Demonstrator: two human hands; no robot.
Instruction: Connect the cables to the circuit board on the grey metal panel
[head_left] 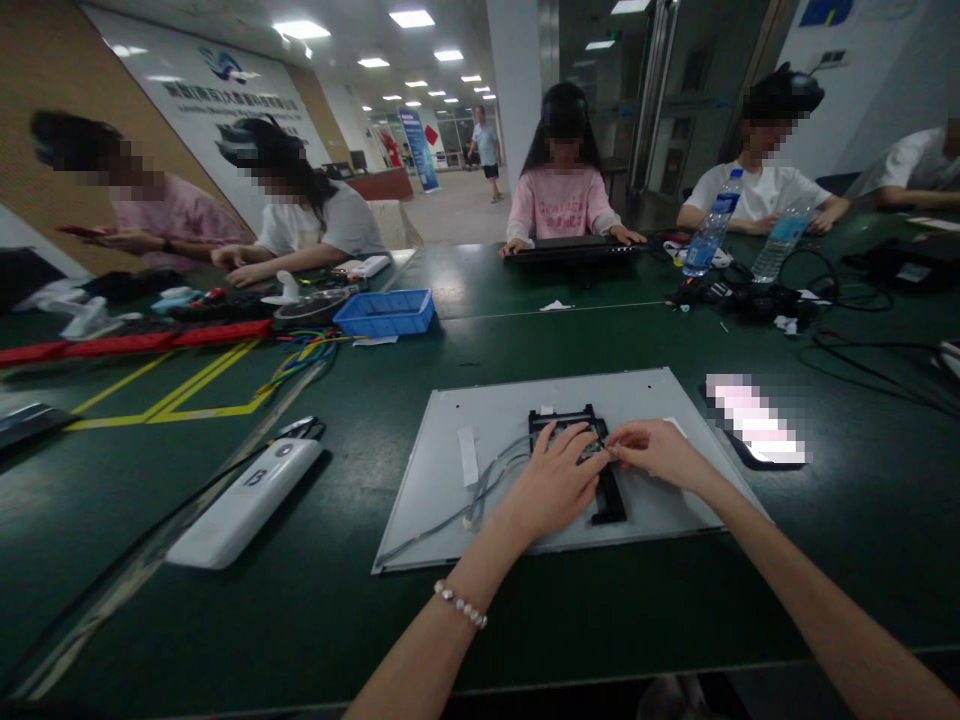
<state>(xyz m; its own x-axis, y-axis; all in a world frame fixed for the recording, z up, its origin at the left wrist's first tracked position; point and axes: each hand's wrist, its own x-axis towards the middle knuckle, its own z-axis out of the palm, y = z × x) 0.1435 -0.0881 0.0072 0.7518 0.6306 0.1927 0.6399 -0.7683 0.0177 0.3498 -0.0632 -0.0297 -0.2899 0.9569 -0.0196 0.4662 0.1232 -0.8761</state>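
Head view: L hand (559,482) has fingers spread over black bracket (609,497); R hand (660,452) has thumb + fingertips tog., just beside L fingertips. Can't tell if either grip has hold of anything; contact pt. too small. Bracket sits approx. mid grey panel (429,455), w/ grey cables (491,482) running to panel's near L corner. Panel's flat on green worktop (360,510); phone (757,425) near its R edge, white oblong device (244,505) well L, blue tray (388,320) farther back.

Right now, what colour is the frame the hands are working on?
The frame is black, seen best in the head view.
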